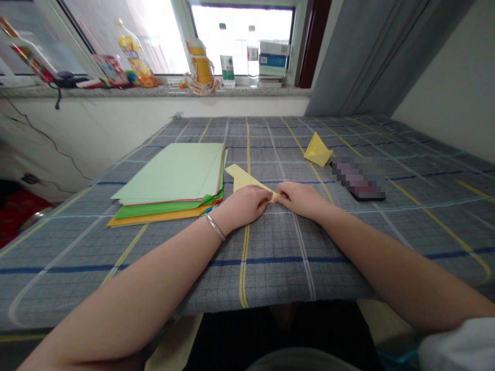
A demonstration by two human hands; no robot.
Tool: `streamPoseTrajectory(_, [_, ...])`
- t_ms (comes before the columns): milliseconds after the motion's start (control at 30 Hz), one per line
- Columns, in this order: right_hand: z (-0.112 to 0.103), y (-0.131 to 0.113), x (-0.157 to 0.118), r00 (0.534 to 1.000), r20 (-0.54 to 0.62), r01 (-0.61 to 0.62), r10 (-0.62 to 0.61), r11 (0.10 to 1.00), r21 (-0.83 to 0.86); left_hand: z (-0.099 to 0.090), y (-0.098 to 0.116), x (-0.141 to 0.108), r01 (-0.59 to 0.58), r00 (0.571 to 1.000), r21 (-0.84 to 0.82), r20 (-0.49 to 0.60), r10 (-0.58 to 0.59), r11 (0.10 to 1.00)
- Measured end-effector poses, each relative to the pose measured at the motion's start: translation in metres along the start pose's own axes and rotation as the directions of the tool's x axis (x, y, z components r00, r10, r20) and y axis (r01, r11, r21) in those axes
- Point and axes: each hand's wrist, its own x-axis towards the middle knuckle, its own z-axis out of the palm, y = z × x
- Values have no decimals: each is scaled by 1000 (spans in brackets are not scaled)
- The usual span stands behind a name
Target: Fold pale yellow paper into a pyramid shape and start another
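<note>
A folded piece of yellow paper (246, 179) lies on the checked cloth in front of me, its wider end pointing up and left. My left hand (251, 203) is closed at its lower edge, fingers pressing the paper, and a silver bangle (215, 227) circles that wrist. My right hand (297, 198) pinches the narrow right tip of the same paper, close beside the left fingertips. The fingers cover the paper's lower right part.
Left of my hands sits a stack of coloured paper (174, 172), pale green on top. A folded yellow paper shape (317, 150) stands at the back right, near a phone (358, 180). Bottles, a tube (227, 71) and boxes (273, 59) line the windowsill (154, 91).
</note>
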Motion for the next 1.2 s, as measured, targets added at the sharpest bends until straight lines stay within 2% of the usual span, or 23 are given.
streamPoseTrajectory(200, [-2, -4, 1, 994, 4, -114, 114, 994, -6, -4, 6, -1, 78, 997, 26, 10, -78, 997])
streamPoseTrajectory(400, [0, -3, 2, 995, 5, -103, 103, 994, -24, -6, 4, -2, -16, 999, 25, 30, 15, 1000])
streamPoseTrajectory(667, [2, -5, 2, 995, -28, -97, 95, 994, -59, -8, 3, -1, -72, 996, 44, 45, 70, 996])
streamPoseTrajectory(867, [4, -4, 3, 994, -30, -103, 101, 993, -59, -10, 1, -3, -164, 984, 69, 83, 158, 984])
streamPoseTrajectory(1000, [5, -1, 3, 994, -45, -105, 102, 993, -60, -7, -2, -3, -179, 983, 98, 67, 173, 979])
streamPoseTrajectory(1200, [3, 2, 3, 998, -52, -30, 24, 991, -133, 2, -1, -4, -212, 977, 201, 22, 212, 956])
